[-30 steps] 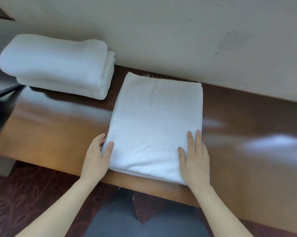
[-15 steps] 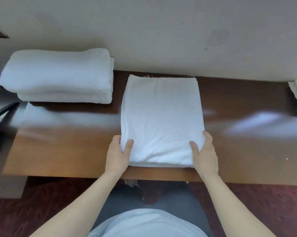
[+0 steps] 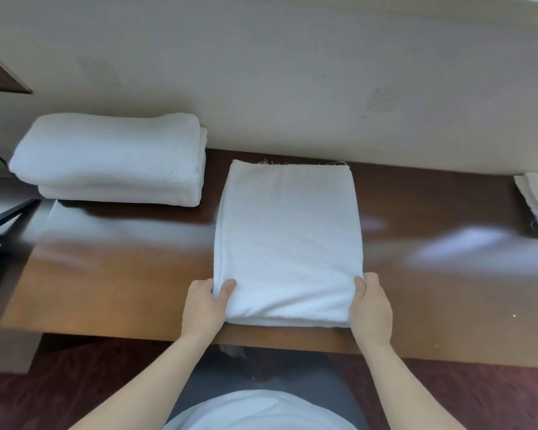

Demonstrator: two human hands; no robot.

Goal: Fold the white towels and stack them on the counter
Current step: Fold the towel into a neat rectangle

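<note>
Two hands grip near corners of folded white towel (image 3: pixel 287 243) on wooden counter (image 3: pixel 112 287): my left hand (image 3: pixel 204 307) pinches left corner, my right hand (image 3: pixel 370 305) right corner. Stack of folded towels (image 3: pixel 112 158) far left, apart.

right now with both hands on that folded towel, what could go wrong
The left hand and right hand pinch only the near corners of the folded towel, so lifting may let far layers sag open. It lies close to the front edge of the counter and could slide off.
</note>
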